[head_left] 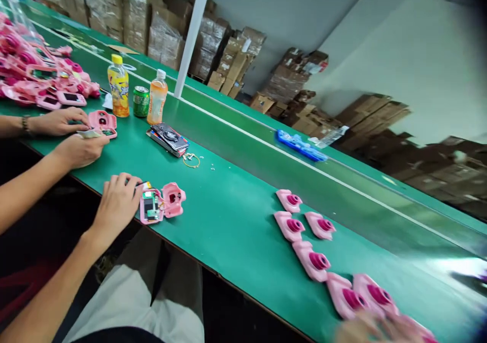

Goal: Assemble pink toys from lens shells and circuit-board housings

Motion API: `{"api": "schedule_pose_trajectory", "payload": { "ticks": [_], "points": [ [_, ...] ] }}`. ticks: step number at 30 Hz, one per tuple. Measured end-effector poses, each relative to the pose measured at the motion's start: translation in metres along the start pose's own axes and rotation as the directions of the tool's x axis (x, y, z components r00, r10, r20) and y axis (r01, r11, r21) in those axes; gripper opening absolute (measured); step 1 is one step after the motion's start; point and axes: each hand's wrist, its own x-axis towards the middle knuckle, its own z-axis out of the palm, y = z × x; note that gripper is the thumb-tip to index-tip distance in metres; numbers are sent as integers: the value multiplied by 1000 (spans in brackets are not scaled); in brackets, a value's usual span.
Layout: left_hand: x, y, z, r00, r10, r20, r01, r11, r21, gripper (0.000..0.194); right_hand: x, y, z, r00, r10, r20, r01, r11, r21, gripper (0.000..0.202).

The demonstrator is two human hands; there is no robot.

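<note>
Camera shell [152,207] lies open; left hand [117,206] curled at its edge should steady it flat; right hand [375,328] blurred, grip unclear.

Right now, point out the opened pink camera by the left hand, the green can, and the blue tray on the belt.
opened pink camera [151,207]: head view, on the exposed circuit board inside the shell.
green can [141,102]: head view, on the middle of its side.
blue tray [300,146]: head view, on its top middle.

The right hand [384,328] is a blur, cut by the bottom edge, fingers indistinct over the nearest pink toy camera [375,296] (also smeared). The pink pile [34,69] runs off left.
</note>
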Motion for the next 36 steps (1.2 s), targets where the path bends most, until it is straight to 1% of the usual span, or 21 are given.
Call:
{"api": "schedule_pose_trajectory", "payload": {
  "ticks": [1,2,3,4,6,7,8,9,11,12,13,16,19,22,23,24,26,28,31,33,36],
  "points": [
    [-5,8,3,1000,2,-19,-3,1000,-11,24,-27,-29,11,988,-62,139,52,996,74,69],
    [-11,17,6,1000,3,-29,-4,999,-32,23,-53,-63,21,933,-160,322,91,971,220,67],
    [-16,25,8,1000,5,-29,-7,998,-67,23,-77,-98,31,844,-261,468,86,928,362,67],
    [-21,33,9,1000,10,-16,-12,993,-122,22,-97,-132,39,783,-349,515,92,884,459,70],
    [-28,46,9,998,30,53,-11,947,-320,21,-120,-188,53,814,-419,402,169,833,527,74],
    [-29,50,8,993,40,108,14,890,-455,20,-123,-208,58,816,-465,343,232,808,542,73],
    [-29,52,6,985,49,164,57,806,-589,18,-123,-220,62,795,-523,307,299,778,553,70],
    [-28,52,4,975,57,214,113,702,-703,16,-121,-227,65,747,-594,299,361,739,568,64],
    [-25,49,1,955,81,285,207,506,-837,15,-112,-229,69,621,-713,326,434,659,615,51],
    [-24,46,-1,949,99,299,229,435,-871,15,-108,-228,70,579,-744,334,441,630,639,46],
    [-22,44,-2,945,123,304,238,381,-893,15,-104,-227,71,561,-758,334,431,611,663,42],
    [-20,40,-1,935,182,305,253,262,-931,20,-99,-231,77,566,-766,307,351,560,750,33],
    [-22,45,4,945,19,325,319,152,-936,38,-102,-243,87,621,-737,268,317,549,773,19],
    [-26,54,9,918,-103,383,393,113,-913,56,-109,-251,94,691,-684,233,330,585,741,16],
    [-27,57,10,914,-100,393,403,113,-908,59,-109,-251,95,683,-690,240,324,581,746,18],
    [-27,59,11,913,-90,398,407,115,-906,60,-109,-251,95,656,-708,262,301,564,769,21],
    [-28,61,10,916,-77,394,401,119,-909,59,-103,-250,93,579,-743,335,197,526,827,28],
    [-27,61,8,921,-30,387,388,139,-911,56,-92,-251,92,538,-739,406,79,524,848,26],
    [-26,59,5,935,44,353,340,179,-923,50,-77,-257,94,526,-707,472,58,584,810,13],
    [-26,59,3,939,62,338,320,200,-926,48,-72,-262,96,501,-699,511,79,624,777,11],
    [-27,59,3,935,99,341,318,191,-929,48,-69,-267,98,499,-665,556,58,666,744,10]
  ]
}}
